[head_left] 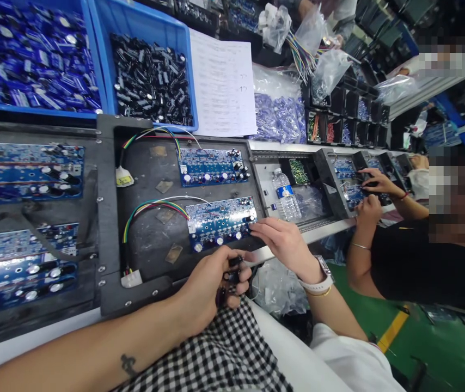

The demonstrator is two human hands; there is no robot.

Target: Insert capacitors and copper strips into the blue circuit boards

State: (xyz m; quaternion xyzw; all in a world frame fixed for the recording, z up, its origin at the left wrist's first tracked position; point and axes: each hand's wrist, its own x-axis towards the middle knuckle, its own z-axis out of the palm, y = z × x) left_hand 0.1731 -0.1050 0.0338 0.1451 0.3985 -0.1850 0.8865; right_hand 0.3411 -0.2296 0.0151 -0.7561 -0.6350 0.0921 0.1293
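Observation:
My left hand (216, 283) is curled in front of the tray, holding several small black capacitors (232, 276) in its fingers. My right hand (279, 237) reaches to the right edge of the nearer blue circuit board (220, 220). Its fingertips are pressed together at the board's lower right corner, beside small black components; whatever they pinch is hidden. Upright round capacitors line the board's near edge. A bundle of coloured wires (146, 206) runs from its left side to a white connector (132, 279). Behind it lies a second circuit board (214, 166) in the same black tray (142, 179).
Blue bins hold blue capacitors (36, 60) and black capacitors (151, 79). Printed paper (224, 87) and a bag of blue parts (277, 109) lie behind the tray. A water bottle (286, 193) lies to the right. Further right, a co-worker's hands (373, 190) work on other boards.

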